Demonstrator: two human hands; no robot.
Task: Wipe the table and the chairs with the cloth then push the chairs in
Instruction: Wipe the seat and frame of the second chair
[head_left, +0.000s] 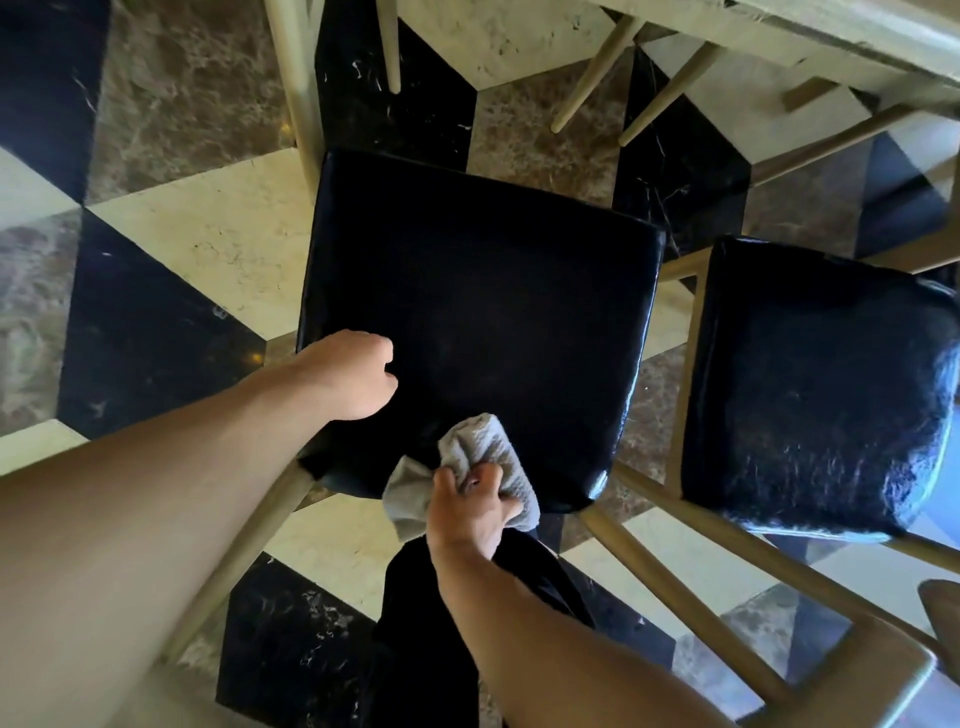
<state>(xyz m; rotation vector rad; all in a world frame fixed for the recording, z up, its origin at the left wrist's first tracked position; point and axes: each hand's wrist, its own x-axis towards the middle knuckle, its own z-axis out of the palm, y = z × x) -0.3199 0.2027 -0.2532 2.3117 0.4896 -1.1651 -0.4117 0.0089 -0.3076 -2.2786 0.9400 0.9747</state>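
**Chair seat wipe, cloth at near edge**

Right hand gripped grey cloth, fingers curled tight around bunched fabric, pressed on near edge of black chair seat. Left hand braced on seat's near-left corner, fingers curled under, not clearly gripping. Unwiped seat lay ahead of cloth, away from body; right hand nearer. Second chair just beside, right. Tabletop edge at top right.

Head camera looks steeply down, close over a black chair seat and patterned floor
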